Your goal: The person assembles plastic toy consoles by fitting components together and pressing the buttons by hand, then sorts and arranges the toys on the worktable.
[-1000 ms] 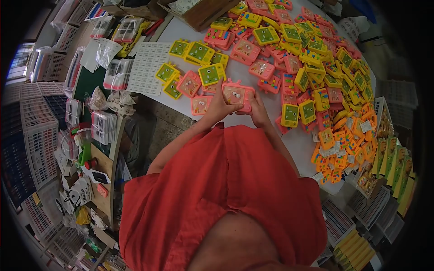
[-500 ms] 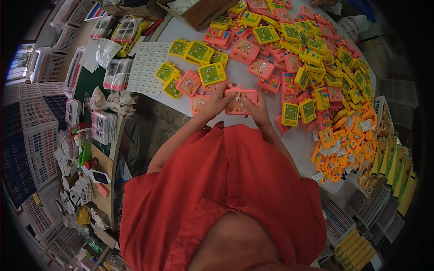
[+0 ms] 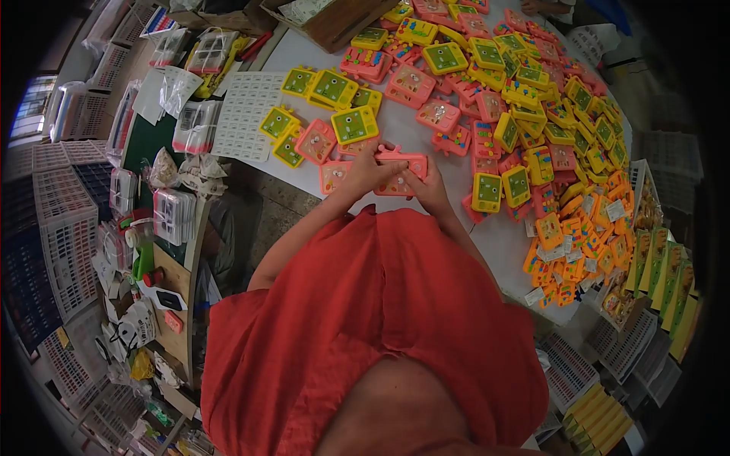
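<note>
A pink toy case (image 3: 394, 185) with a clear-looking front is held between my two hands at the near edge of the table. My left hand (image 3: 365, 172) grips its left side, and my right hand (image 3: 431, 189) holds its right side with the thumb over the front. Close beyond my left hand lie a yellow toy case (image 3: 355, 125) with a green face panel and a pink toy case (image 3: 315, 140). Another pink toy case (image 3: 333, 176) rests beside my left wrist. My hands hide part of the held case.
A large heap of yellow toy cases (image 3: 521, 95) and pink ones covers the table's right side, with orange toys (image 3: 585, 235) nearer. A sheet of stickers (image 3: 247, 114) lies at the left. A wooden box (image 3: 334, 21) stands at the back. Another person's hand (image 3: 536, 6) shows at the far edge.
The held pink case has tilted and shifted slightly down, and my right hand has moved a little with it. The surrounding toys stay in place.
</note>
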{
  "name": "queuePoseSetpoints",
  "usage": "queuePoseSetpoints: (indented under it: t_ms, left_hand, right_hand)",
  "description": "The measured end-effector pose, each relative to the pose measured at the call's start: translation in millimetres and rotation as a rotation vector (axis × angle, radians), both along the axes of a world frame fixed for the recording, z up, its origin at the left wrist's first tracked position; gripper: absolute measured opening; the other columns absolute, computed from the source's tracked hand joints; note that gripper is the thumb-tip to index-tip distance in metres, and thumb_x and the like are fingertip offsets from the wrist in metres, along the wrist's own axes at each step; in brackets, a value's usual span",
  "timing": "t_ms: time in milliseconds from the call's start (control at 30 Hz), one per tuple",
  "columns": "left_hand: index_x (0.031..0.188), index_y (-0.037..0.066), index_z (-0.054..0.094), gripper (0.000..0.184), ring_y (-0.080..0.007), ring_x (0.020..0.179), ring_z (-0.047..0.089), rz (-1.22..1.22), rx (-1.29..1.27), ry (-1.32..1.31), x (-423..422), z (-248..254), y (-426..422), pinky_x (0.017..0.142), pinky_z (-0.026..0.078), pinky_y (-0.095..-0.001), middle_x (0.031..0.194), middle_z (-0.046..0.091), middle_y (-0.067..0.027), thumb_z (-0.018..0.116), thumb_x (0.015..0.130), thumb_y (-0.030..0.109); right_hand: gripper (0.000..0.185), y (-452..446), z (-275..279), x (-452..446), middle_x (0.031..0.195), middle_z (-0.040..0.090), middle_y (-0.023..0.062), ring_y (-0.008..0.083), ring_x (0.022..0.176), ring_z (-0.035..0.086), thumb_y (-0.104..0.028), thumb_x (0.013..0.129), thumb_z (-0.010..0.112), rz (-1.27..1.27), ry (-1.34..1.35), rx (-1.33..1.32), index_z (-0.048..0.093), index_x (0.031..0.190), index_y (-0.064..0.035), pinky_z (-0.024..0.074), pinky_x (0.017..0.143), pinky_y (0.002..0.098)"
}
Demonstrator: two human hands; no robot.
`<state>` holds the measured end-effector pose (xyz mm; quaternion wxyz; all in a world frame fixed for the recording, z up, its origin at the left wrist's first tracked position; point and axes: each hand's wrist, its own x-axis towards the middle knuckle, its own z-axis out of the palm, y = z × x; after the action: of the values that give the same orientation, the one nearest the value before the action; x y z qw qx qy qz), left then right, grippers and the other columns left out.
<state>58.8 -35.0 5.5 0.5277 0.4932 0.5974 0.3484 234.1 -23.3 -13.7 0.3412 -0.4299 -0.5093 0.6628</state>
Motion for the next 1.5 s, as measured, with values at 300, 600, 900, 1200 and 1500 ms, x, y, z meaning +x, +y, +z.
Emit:
queuePoseSetpoints:
  t_ms: [300,600,900,1200,1500]
  left_hand:
    - [0.135,0.004,0.029,0.065,-0.012,0.082,0.058,-0.054,0.088,-0.143,-8.5,-32.6,-1.8,0.068,0.05,-0.0242,0.121,0.043,-0.0122,0.068,0.084,0.014]
    - [0.134,0.003,0.032,0.094,-0.0312,0.113,0.047,0.031,0.266,0.176,-1.6,-34.2,-6.7,0.092,0.043,-0.0387,0.126,0.038,-0.023,0.086,0.06,0.021]
    - [0.125,-0.004,0.039,0.065,-0.0154,0.081,0.061,0.482,0.272,0.007,-103.5,-62.4,36.0,0.061,0.052,-0.027,0.1,0.056,-0.0133,0.075,0.072,0.006]
    - [0.136,-0.005,0.03,0.072,-0.0243,0.093,0.061,0.643,-0.044,0.073,-194.2,-64.4,44.8,0.072,0.051,-0.0322,0.117,0.054,-0.022,0.069,0.079,0.015]
    - [0.134,-0.007,0.033,0.083,-0.0366,0.116,0.048,0.711,0.074,0.342,-227.4,-85.1,117.5,0.089,0.045,-0.0424,0.123,0.048,-0.0274,0.066,0.078,0.046]
  right_hand:
    - [0.077,6.9,13.1,14.8,0.109,0.052,0.0077,0.0102,0.08,0.056,-0.007,0.081,0.064,0.082,0.15,-0.021,0.017,0.143,-0.0058,0.0489,0.058,0.0232]
    - [0.067,-3.0,-7.0,-3.2,0.113,0.051,0.0092,0.0119,0.084,0.057,-0.014,0.092,0.053,0.059,0.124,-0.151,0.012,0.144,-0.0056,0.0491,0.06,0.0236]
    - [0.069,95.7,-53.9,-18.9,0.133,0.042,0.015,0.0257,0.115,0.047,-0.023,0.086,0.062,0.238,-0.397,0.371,0.025,0.14,-0.0031,0.0385,0.095,0.0333]
    - [0.054,226.2,-84.4,-65.4,0.116,0.053,0.0207,0.0334,0.11,0.049,-0.023,0.074,0.069,-0.062,-0.261,0.327,0.051,0.117,0.004,0.042,0.091,0.0391]
    - [0.068,214.7,-82.7,-44.8,0.137,0.035,0.0184,0.0361,0.127,0.031,-0.026,0.073,0.071,0.205,-1.221,0.729,0.039,0.131,-0.0122,0.0289,0.101,0.0528]
